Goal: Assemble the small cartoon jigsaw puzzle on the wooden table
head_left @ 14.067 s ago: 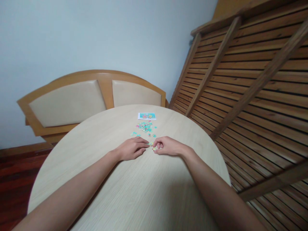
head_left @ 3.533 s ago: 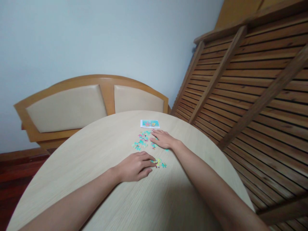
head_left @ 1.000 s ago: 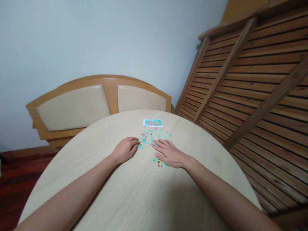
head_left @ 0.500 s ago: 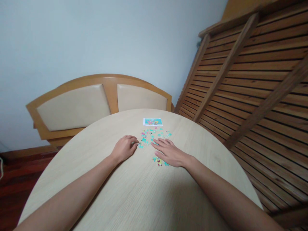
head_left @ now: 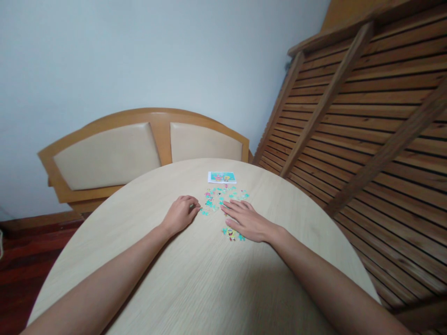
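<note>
Loose jigsaw puzzle pieces (head_left: 210,203), mostly teal with some pink, lie scattered on the table in front of both hands. My left hand (head_left: 181,214) rests at their left edge, its fingers curled and the thumb and fingertips pinched around what looks like a small teal puzzle piece, mostly hidden. Palm down, my right hand (head_left: 247,221) lies flat with fingers stretched over the right part of the pieces. Under its thumb side sits a small joined section of puzzle (head_left: 231,233) with a yellow cartoon figure and teal bits, partly covered by the hand.
A picture card (head_left: 222,177) with pink and yellow cartoon figures lies beyond the pieces. The round pale wooden table (head_left: 167,288) fills the foreground. A padded headboard (head_left: 111,156) stands behind it, and a slatted wooden panel (head_left: 349,125) leans at the right.
Both hands stay almost in place. My right hand has shifted very slightly to the right; my left hand has barely moved.
</note>
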Demonstrator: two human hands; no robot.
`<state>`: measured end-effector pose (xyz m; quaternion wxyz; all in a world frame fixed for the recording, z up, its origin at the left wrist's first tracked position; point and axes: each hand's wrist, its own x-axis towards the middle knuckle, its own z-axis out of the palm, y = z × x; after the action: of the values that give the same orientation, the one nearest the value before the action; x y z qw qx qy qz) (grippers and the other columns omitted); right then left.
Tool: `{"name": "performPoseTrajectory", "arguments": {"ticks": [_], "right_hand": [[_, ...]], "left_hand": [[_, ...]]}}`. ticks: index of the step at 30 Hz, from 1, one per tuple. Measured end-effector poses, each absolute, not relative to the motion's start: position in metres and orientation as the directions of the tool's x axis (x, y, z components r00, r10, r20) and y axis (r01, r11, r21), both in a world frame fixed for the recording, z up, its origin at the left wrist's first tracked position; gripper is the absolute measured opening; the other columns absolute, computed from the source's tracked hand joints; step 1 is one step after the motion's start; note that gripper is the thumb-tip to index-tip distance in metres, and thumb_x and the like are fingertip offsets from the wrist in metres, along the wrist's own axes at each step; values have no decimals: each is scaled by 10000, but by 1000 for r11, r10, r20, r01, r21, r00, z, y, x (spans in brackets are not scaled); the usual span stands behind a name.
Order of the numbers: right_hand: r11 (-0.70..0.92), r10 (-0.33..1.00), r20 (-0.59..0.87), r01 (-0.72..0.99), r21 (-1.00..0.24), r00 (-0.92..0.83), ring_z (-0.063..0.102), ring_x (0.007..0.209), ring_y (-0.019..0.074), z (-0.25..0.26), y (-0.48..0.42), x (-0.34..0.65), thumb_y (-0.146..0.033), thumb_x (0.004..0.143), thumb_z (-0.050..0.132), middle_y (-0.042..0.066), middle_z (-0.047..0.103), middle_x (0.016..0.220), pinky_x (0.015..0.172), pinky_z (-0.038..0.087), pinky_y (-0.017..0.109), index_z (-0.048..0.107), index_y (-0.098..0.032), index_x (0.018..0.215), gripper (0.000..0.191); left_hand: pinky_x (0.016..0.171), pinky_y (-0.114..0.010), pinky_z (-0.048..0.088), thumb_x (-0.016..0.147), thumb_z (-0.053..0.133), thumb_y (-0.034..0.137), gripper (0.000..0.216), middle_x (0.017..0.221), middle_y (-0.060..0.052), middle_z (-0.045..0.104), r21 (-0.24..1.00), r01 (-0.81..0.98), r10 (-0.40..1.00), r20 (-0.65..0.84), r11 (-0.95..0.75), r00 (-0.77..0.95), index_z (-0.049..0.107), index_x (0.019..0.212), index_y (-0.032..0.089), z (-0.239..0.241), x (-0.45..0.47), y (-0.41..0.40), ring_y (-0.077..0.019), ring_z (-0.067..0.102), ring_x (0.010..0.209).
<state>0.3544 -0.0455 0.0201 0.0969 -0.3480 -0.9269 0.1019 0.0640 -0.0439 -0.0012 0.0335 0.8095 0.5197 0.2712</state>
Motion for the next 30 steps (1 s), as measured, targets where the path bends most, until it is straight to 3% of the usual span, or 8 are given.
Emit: {"name": "performPoseTrajectory", "arguments": {"ticks": [4, 8, 13, 21, 30], "right_hand": [[740, 664, 121, 625, -248, -738, 309, 1461, 324, 31, -52, 364, -628, 969, 404, 85, 429, 1557, 1191, 191, 520, 466, -274, 1483, 627], [738, 660, 80, 624, -256, -747, 322, 1445, 357, 41, -62, 374, -661, 882, 546, 81, 469, 1526, 1180, 218, 524, 546, -285, 1423, 659], [750, 637, 61, 600, -278, -768, 425, 1363, 332, 50, -67, 380, -578, 821, 672, 68, 557, 1434, 1155, 273, 492, 629, -302, 1336, 585], [766, 603, 48, 561, -313, -796, 528, 1236, 286, 52, -64, 381, -518, 827, 693, 57, 628, 1307, 1089, 366, 422, 690, -308, 1250, 472], [778, 588, 79, 537, -326, -805, 578, 1169, 269, 49, -66, 376, -503, 833, 696, 60, 657, 1256, 1065, 390, 398, 715, -280, 1193, 424]], "left_hand": [[958, -419, 482, 918, 527, 234, 167, 944, -73, 714, 358, 804, 858, 391, -475, 333, 683, 878, 192, -4, 62, -41, -240, 638, 967], [927, -408, 500, 880, 544, 183, 160, 979, -74, 723, 369, 801, 859, 395, -472, 325, 684, 956, 196, -3, 62, -43, -252, 630, 992], [908, -395, 511, 873, 547, 192, 187, 996, -79, 721, 377, 799, 867, 372, -468, 332, 672, 1014, 195, 1, 57, -45, -251, 629, 990], [950, -395, 485, 886, 531, 215, 217, 1015, -66, 713, 411, 744, 847, 329, -527, 418, 678, 1046, 212, 5, 49, -46, -229, 624, 1000], [992, -378, 449, 992, 500, 277, 202, 1070, -64, 688, 433, 506, 647, 293, -746, 704, 653, 1121, 242, 25, 77, -79, -211, 597, 1064]]}}
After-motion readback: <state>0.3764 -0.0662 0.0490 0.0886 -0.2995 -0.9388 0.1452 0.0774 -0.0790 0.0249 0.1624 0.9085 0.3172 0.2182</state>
